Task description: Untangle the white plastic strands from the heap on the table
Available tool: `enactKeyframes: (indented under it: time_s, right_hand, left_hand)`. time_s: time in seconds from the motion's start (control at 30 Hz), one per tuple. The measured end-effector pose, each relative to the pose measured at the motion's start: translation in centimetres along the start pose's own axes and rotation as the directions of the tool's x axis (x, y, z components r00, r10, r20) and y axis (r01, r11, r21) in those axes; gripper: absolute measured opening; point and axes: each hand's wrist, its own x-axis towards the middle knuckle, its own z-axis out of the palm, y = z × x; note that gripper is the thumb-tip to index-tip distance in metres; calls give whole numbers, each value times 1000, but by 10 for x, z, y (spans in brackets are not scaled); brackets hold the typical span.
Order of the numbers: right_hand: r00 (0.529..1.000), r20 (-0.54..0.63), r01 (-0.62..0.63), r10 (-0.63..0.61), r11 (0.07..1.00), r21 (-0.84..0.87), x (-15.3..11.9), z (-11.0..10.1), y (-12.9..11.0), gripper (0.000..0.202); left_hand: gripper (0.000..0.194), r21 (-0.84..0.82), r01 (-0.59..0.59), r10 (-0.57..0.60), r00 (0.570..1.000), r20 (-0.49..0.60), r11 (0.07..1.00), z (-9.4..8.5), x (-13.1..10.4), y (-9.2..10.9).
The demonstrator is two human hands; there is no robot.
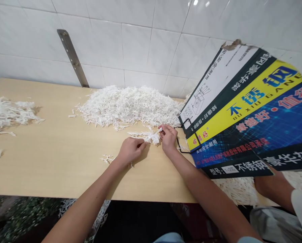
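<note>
On the wooden table, a small white branched plastic sprig [152, 137] is stretched between my two hands. My left hand [131, 149] is closed, with thumb and forefinger pinching its left end. The fingertips of my right hand [168, 136] are closed on its upper right end. Just behind them lies a long heap of thin white branched pieces [133, 104]. A few loose white bits [107, 158] rest left of my left hand. What lies under my fingertips is partly hidden.
A printed cardboard panel [242, 111] stands tilted at the right, held by a black wire stand [183, 152]. More white pieces [11, 113] lie at far left. Behind is a tiled wall with a metal bracket [73, 59]. Another person's arm [274, 189] shows beyond the panel.
</note>
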Motion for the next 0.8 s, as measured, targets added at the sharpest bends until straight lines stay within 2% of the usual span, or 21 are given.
enactKeyframes:
  time_s: [0.13,0.27,0.47,0.57,0.67,0.8]
  right_hand:
    - [977,210,-21,22,1000,-6,5,-1,-3,42]
    - [950,312,-15,22,1000,-23,4,-2,-8,58]
    - [907,419,169,-33,942,-292,-8,2,-14,46]
    - [923,377,220,-76,908,-355,-8,4,-11,36]
    - [964,263,112,-30,947,-302,-2,3,-5,45]
    - [997,73,-20,30,990,-138,11,-2,3,43]
  left_hand:
    - [43,-66,48,-54,994,-93,997,-1,-4,-2]
    - [46,-110,130,-144,981,-130,985,-3,-4,-3]
    - [47,-99,126,-138,982,-128,987,-2,-2,-2]
    - [47,-85,127,-136,985,-111,988,-2,-2,-2]
    - [46,-52,118,-122,989,-81,992,-2,-1,-1]
    - [44,-14,74,-75,995,-63,997,-3,-3,-2]
